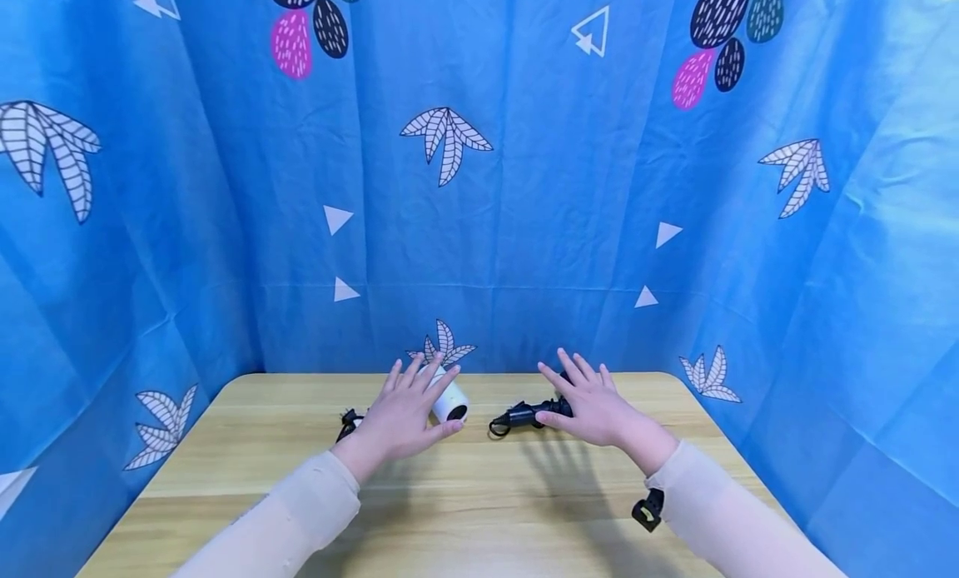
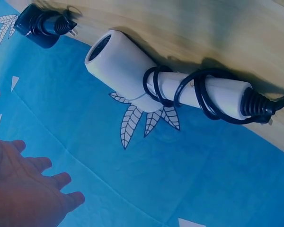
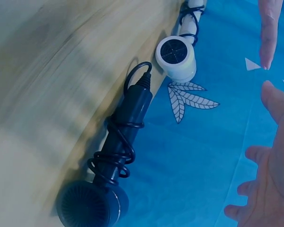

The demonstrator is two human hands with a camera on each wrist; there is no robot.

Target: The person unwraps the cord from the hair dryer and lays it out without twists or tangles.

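Two hair dryers lie near the far edge of the table. The white hair dryer (image 2: 123,59) has its black cord wound around the handle; in the head view my left hand (image 1: 400,413) hovers over it and hides most of it. To its right is the black hair dryer (image 3: 120,127), its cord also looped about the handle. My right hand (image 1: 594,407) is held above that one, partly covering its head. Both hands have their fingers straight and spread, with nothing in them. Each wrist view shows its hand apart from the dryers.
The pale wooden table (image 1: 464,511) extends toward me, with shadows of the arms on it. A blue patterned curtain (image 1: 502,211) hangs behind the table and along both sides. A black strap with a buckle (image 1: 648,510) shows at the right wrist.
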